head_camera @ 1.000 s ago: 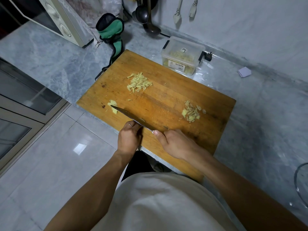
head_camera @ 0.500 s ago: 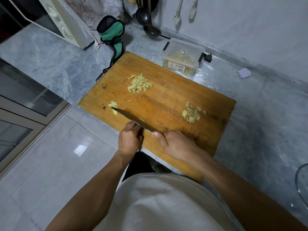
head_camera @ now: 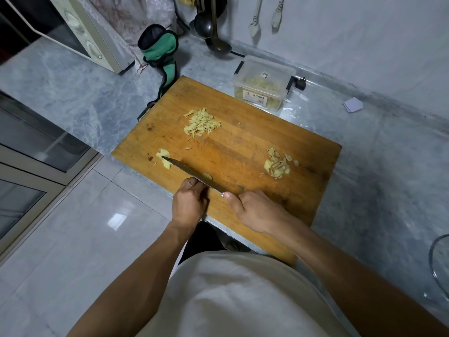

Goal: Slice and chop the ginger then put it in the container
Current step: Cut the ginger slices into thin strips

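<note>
A wooden cutting board lies on the grey marble counter. My right hand grips the handle of a knife whose blade lies low across the board's near left part. My left hand sits with curled fingers against the blade, pinning a small ginger piece that only partly shows. Another ginger chunk lies at the blade's tip. A pile of shredded ginger is further back, and a pile of ginger slices to the right. Behind the board stands a clear plastic container holding some ginger.
A microwave stands at the back left, with a green and black strap beside it. Ladles hang on the wall. A plug lies next to the container, a small white card to the right. A glass rim shows at the right edge.
Both hands and the knife keep nearly the same place; only the view shifts a little.
</note>
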A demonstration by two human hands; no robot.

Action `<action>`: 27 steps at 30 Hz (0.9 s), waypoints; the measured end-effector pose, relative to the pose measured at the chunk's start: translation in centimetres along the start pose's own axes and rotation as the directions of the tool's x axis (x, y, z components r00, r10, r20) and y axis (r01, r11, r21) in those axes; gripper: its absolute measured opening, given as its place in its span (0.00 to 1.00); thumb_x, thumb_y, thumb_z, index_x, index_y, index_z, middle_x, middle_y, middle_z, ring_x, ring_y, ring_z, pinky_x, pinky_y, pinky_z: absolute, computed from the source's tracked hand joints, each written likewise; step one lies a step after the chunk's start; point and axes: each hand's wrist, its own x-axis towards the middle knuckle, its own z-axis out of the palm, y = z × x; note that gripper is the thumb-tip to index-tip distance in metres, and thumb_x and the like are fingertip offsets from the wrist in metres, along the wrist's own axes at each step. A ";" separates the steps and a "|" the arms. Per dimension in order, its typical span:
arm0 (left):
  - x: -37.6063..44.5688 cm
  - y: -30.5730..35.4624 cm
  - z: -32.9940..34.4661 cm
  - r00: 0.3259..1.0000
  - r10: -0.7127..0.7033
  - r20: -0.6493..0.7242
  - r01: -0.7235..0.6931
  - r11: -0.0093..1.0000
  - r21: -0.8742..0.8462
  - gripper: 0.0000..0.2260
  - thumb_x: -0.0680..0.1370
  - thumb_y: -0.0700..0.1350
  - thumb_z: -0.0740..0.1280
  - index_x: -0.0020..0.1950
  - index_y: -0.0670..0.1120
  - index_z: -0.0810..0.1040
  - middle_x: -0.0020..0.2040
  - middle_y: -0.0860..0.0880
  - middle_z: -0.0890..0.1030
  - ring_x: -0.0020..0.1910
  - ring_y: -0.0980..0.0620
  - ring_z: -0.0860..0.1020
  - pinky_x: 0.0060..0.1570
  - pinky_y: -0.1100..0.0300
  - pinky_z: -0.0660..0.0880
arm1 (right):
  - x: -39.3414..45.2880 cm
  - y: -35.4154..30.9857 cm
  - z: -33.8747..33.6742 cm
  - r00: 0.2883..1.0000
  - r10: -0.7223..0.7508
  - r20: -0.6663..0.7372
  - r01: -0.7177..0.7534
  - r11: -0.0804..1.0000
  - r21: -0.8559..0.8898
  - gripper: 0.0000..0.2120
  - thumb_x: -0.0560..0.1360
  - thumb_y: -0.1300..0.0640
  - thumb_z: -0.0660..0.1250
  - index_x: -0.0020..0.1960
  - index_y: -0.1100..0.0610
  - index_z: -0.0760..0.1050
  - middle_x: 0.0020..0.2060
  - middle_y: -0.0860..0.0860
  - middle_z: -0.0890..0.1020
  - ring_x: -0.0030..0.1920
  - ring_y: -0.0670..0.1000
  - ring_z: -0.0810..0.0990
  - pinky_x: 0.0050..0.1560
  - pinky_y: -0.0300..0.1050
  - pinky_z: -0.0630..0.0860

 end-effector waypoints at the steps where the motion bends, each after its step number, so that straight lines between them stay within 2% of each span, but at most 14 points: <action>1: 0.0 -0.1 0.1 1.000 0.000 0.003 0.000 1.000 -0.003 0.18 0.62 0.28 0.72 0.48 0.43 0.85 0.43 0.44 0.83 0.41 0.42 0.80 0.30 0.57 0.76 | -0.1 0.1 0.0 1.000 0.000 -0.003 0.000 1.000 0.004 0.33 0.84 0.37 0.46 0.32 0.59 0.67 0.29 0.56 0.73 0.30 0.55 0.72 0.33 0.48 0.67; 8: -0.1 0.0 0.2 1.000 -0.009 -0.011 0.009 1.000 -0.007 0.17 0.64 0.29 0.72 0.49 0.43 0.85 0.43 0.45 0.83 0.42 0.43 0.80 0.32 0.57 0.76 | -0.2 0.3 0.0 1.000 -0.005 0.002 0.005 1.000 0.008 0.34 0.83 0.36 0.46 0.35 0.61 0.72 0.30 0.55 0.74 0.31 0.54 0.73 0.33 0.47 0.67; 14: 0.0 0.1 0.1 1.000 -0.020 -0.001 0.020 1.000 0.001 0.18 0.63 0.28 0.73 0.49 0.43 0.85 0.43 0.44 0.83 0.43 0.42 0.80 0.32 0.58 0.75 | 0.2 -0.1 0.0 1.000 -0.003 -0.007 0.003 1.000 -0.019 0.37 0.84 0.37 0.46 0.36 0.66 0.74 0.31 0.59 0.77 0.36 0.62 0.80 0.35 0.55 0.75; 19: -0.1 -0.2 0.2 0.999 -0.026 0.025 0.026 1.000 0.009 0.15 0.65 0.30 0.72 0.49 0.43 0.85 0.43 0.44 0.82 0.43 0.43 0.79 0.32 0.56 0.77 | -0.1 0.4 0.0 1.000 -0.024 -0.009 0.024 1.000 0.018 0.34 0.83 0.36 0.46 0.31 0.59 0.68 0.27 0.54 0.71 0.28 0.54 0.71 0.31 0.48 0.66; 23: -0.1 -0.2 0.2 1.000 -0.021 0.016 0.021 1.000 0.013 0.16 0.64 0.29 0.73 0.49 0.43 0.85 0.43 0.44 0.82 0.42 0.42 0.79 0.33 0.57 0.75 | -0.1 0.1 -0.1 1.000 -0.020 0.000 0.020 0.999 0.027 0.33 0.83 0.36 0.46 0.30 0.58 0.65 0.25 0.53 0.69 0.27 0.53 0.69 0.31 0.48 0.66; 27: 0.0 0.0 0.3 0.999 -0.030 0.013 0.030 0.999 0.011 0.17 0.63 0.28 0.72 0.49 0.42 0.85 0.43 0.43 0.82 0.42 0.41 0.80 0.32 0.59 0.74 | 0.3 -0.2 -0.1 1.000 -0.007 0.005 0.007 1.000 0.019 0.34 0.84 0.36 0.45 0.29 0.58 0.65 0.26 0.54 0.71 0.30 0.56 0.73 0.33 0.52 0.71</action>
